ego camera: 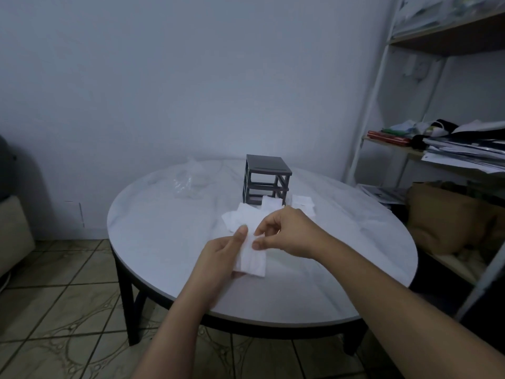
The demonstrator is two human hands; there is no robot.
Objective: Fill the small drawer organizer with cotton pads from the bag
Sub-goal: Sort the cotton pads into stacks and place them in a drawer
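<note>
1. Head view, progress: the dark drawer organizer (266,181) stands at the far middle of the round worktop (153,242), its upper slots looking empty. Loose cotton pads (240,218) lie in front of it, more pads (303,203) to its right, and the clear bag (190,181) sits slack to the left. I judge the filling barely begun.
2. Head view, hands: left hand (218,255) cups a stack of pads (252,259) from below, thumb on top. Right hand (289,233) pinches the stack's upper edge, fingers closed on it.
</note>
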